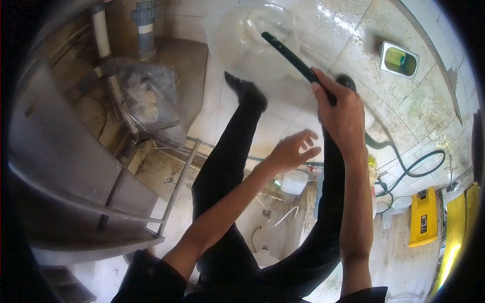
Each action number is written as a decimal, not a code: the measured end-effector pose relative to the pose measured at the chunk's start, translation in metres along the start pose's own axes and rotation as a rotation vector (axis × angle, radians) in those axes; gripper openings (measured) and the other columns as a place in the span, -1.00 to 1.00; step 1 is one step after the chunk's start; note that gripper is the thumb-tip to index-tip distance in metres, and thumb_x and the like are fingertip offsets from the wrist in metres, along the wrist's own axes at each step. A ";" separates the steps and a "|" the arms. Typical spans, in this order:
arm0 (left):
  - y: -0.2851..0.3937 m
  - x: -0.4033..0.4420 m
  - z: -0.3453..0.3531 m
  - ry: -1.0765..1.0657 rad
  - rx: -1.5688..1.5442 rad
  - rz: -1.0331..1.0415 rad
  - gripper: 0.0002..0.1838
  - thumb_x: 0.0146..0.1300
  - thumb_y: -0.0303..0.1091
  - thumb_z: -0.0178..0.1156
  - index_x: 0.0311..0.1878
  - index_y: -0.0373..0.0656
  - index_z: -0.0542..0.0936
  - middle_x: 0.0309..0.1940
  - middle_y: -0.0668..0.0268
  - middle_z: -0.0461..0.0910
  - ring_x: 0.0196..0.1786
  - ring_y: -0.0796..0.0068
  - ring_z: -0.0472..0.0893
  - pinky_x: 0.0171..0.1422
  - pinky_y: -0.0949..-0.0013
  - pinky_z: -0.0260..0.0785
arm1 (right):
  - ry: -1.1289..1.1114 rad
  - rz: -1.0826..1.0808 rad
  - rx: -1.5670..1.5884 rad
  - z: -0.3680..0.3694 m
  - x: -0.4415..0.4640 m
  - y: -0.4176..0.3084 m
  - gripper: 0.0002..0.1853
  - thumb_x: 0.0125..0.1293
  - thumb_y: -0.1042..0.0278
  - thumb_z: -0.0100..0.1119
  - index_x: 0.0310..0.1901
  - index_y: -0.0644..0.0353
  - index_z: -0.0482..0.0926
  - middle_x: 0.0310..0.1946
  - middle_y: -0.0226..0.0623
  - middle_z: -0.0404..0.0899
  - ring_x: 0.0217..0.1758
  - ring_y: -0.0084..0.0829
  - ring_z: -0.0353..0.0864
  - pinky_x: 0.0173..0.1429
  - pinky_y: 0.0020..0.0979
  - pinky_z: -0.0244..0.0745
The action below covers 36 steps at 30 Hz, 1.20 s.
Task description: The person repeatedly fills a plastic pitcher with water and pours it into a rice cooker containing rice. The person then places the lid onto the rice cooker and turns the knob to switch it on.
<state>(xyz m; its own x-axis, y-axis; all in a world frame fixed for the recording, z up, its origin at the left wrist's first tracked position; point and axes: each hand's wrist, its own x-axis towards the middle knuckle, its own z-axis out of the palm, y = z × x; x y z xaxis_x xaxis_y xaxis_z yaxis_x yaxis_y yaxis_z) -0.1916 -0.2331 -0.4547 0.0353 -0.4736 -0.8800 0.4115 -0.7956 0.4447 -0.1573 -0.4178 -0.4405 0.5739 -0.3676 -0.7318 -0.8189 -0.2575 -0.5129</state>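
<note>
My right hand (339, 113) is wrapped round a dark green hose (288, 53) near its end. The hose's tip points up and left, over a pale, rounded, translucent patch (252, 38) on the wet floor. Whether this patch is a plastic basin or spreading water, I cannot tell. My left hand (292, 151) hangs in the air between my legs, fingers loosely bent and apart, with nothing in it. A black shoe (247, 91) stands just below the pale patch.
A small metal container (399, 59) lies on the stained tiles (411, 101) at right. The hose's loose loops (427, 171) trail down there, near a yellow sign (423, 217). On the left are a metal sink (76, 151), pipes (145, 35) and a strainer basket (151, 106).
</note>
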 end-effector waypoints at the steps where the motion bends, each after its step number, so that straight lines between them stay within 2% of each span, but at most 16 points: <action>1: 0.001 -0.001 -0.002 -0.001 0.013 0.006 -0.56 0.26 -0.07 0.23 0.09 -0.13 0.49 -0.17 0.24 0.61 -0.16 0.36 0.59 -0.04 0.29 0.45 | 0.008 -0.005 -0.007 -0.004 -0.001 0.003 -0.68 0.28 0.20 0.16 0.06 -0.06 0.63 -0.57 -0.04 0.55 -0.45 -0.04 0.57 -0.27 -0.17 0.44; 3: 0.005 0.000 -0.007 0.006 0.028 0.044 -0.57 0.26 -0.08 0.23 0.09 -0.11 0.49 -0.17 0.25 0.60 -0.16 0.37 0.59 -0.04 0.30 0.44 | 0.163 -0.178 0.022 -0.019 0.001 0.011 -0.66 0.27 0.23 0.17 0.08 -0.05 0.62 -0.45 0.02 0.57 -0.39 -0.02 0.59 -0.24 -0.23 0.46; 4: 0.005 -0.001 -0.009 0.032 0.003 0.063 -0.59 0.28 -0.09 0.22 0.08 -0.10 0.50 -0.17 0.25 0.60 -0.16 0.38 0.59 -0.04 0.31 0.44 | 0.111 -0.109 0.078 -0.035 0.001 0.007 -0.66 0.30 0.27 0.16 0.11 0.00 0.59 -0.24 0.03 0.64 -0.29 -0.16 0.65 -0.16 -0.29 0.48; 8: 0.008 -0.006 -0.014 0.124 -0.037 0.139 -0.63 0.33 -0.11 0.18 0.10 -0.08 0.50 -0.14 0.27 0.60 -0.13 0.41 0.58 0.00 0.35 0.43 | 0.033 -0.055 0.284 -0.077 0.022 0.008 -0.66 0.36 0.30 0.11 0.14 0.12 0.56 0.02 -0.08 0.63 0.02 -0.45 0.62 0.07 -0.36 0.46; 11: 0.003 -0.026 -0.021 0.229 -0.078 0.256 -0.62 0.32 -0.04 0.18 0.05 -0.09 0.50 -0.23 0.24 0.62 -0.22 0.32 0.61 -0.08 0.29 0.44 | 0.113 -0.175 0.210 -0.096 0.060 0.017 -0.61 0.36 0.24 0.10 0.20 0.10 0.51 0.04 0.00 0.59 0.11 -0.30 0.60 0.17 -0.35 0.41; 13: 0.008 -0.056 -0.032 0.275 0.029 0.230 -0.60 0.33 -0.03 0.16 0.07 -0.10 0.50 -0.20 0.25 0.62 -0.20 0.31 0.62 -0.07 0.28 0.44 | 0.150 -0.344 -0.037 -0.089 0.103 0.026 -0.58 0.41 0.24 0.07 0.27 0.11 0.44 -0.16 -0.18 0.69 -0.18 -0.45 0.59 -0.03 -0.45 0.45; 16: 0.022 -0.127 -0.039 0.354 0.100 0.322 -0.59 0.35 -0.06 0.14 0.10 -0.15 0.49 -0.10 0.17 0.59 -0.05 0.30 0.59 0.04 0.29 0.41 | 0.096 -0.290 -0.305 -0.062 0.153 0.063 -0.36 0.35 0.15 0.11 0.38 0.23 0.22 0.30 0.14 0.31 0.37 -0.04 0.32 0.39 -0.17 0.24; 17: 0.030 -0.153 -0.049 0.375 0.129 0.395 -0.59 0.36 -0.08 0.14 0.11 -0.17 0.49 -0.06 0.14 0.58 0.01 0.30 0.57 0.09 0.30 0.39 | 0.049 -0.182 -0.264 -0.066 0.144 0.052 -0.28 0.31 0.06 0.14 0.38 0.30 0.20 0.28 0.19 0.32 0.36 0.06 0.31 0.41 -0.14 0.22; 19: 0.087 -0.249 -0.072 0.291 0.120 0.418 -0.59 0.38 -0.12 0.13 0.14 -0.21 0.47 0.02 0.13 0.55 0.10 0.30 0.53 0.17 0.30 0.34 | 0.164 -0.336 -0.299 -0.052 0.163 0.108 -0.28 0.28 0.04 0.15 0.31 0.44 0.26 0.26 0.25 0.32 0.34 0.07 0.33 0.41 -0.14 0.21; 21: 0.152 -0.369 -0.104 0.063 -0.056 0.574 -0.59 0.39 -0.13 0.12 0.13 -0.23 0.49 0.05 0.20 0.56 0.12 0.31 0.53 0.20 0.28 0.33 | 0.346 -0.287 -0.209 -0.047 0.124 0.092 -0.40 0.29 0.11 0.13 0.25 0.36 0.37 0.11 0.16 0.48 0.24 0.00 0.42 0.36 -0.22 0.25; 24: 0.213 -0.559 -0.179 -0.076 -0.149 0.943 -0.63 0.39 -0.18 0.12 0.03 -0.32 0.56 0.03 0.13 0.60 0.11 0.25 0.56 0.22 0.23 0.36 | 0.175 -0.441 0.359 -0.047 0.043 0.072 -0.60 0.41 0.09 0.00 0.07 0.22 0.50 -0.30 -0.30 0.55 -0.32 -0.48 0.48 -0.23 -0.41 0.43; 27: 0.201 -0.683 -0.275 0.470 -0.255 1.325 -0.53 0.33 0.01 0.12 -0.19 -0.33 0.58 -0.23 -0.01 0.63 -0.13 0.07 0.64 -0.03 0.10 0.49 | 0.044 -0.370 0.279 -0.058 -0.075 0.003 -0.63 0.42 0.06 -0.02 0.05 0.15 0.51 -0.31 -0.37 0.56 -0.36 -0.54 0.50 -0.37 -0.49 0.38; 29: 0.205 -0.731 -0.357 1.104 -0.161 1.123 -0.57 0.41 0.01 0.00 -0.21 -0.25 0.51 -0.42 0.21 0.57 -0.26 0.34 0.60 -0.09 0.27 0.46 | 0.078 -0.342 0.209 -0.031 -0.074 0.073 -0.62 0.41 0.05 0.01 0.07 0.15 0.48 -0.25 -0.33 0.59 -0.28 -0.46 0.58 -0.35 -0.45 0.43; 30: 0.213 -0.741 -0.401 1.374 -0.200 1.028 -0.61 0.45 -0.04 -0.03 -0.23 -0.22 0.52 -0.45 0.30 0.54 -0.32 0.44 0.56 -0.11 0.34 0.41 | 0.070 -0.121 0.321 -0.035 -0.112 0.035 -0.61 0.41 0.04 0.02 0.08 0.16 0.47 -0.22 -0.29 0.60 -0.22 -0.40 0.61 -0.32 -0.40 0.46; 31: 0.209 -0.751 -0.452 1.496 -0.209 0.914 -0.64 0.46 -0.09 -0.04 -0.23 -0.20 0.52 -0.42 0.36 0.55 -0.32 0.48 0.55 -0.16 0.37 0.39 | 0.064 0.105 0.437 -0.035 -0.162 -0.003 -0.59 0.40 0.03 0.03 0.08 0.16 0.46 -0.19 -0.25 0.60 -0.17 -0.34 0.63 -0.30 -0.36 0.48; 36: 0.182 -0.753 -0.693 1.891 0.272 0.482 -0.60 0.39 -0.05 0.03 -0.09 -0.26 0.53 -0.33 0.13 0.62 -0.27 0.28 0.60 -0.15 0.25 0.43 | 0.032 0.291 0.420 -0.012 -0.250 -0.022 -0.64 0.41 0.06 0.02 0.06 0.15 0.45 -0.23 -0.19 0.62 -0.24 -0.25 0.65 -0.36 -0.31 0.50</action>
<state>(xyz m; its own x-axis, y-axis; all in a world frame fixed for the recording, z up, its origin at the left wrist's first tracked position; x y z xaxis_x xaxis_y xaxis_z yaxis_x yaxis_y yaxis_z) 0.4880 0.2412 0.1734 0.9183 0.1624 0.3610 -0.0477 -0.8599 0.5083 -0.2822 -0.3308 -0.2409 0.3164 -0.3992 -0.8605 -0.8705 0.2384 -0.4307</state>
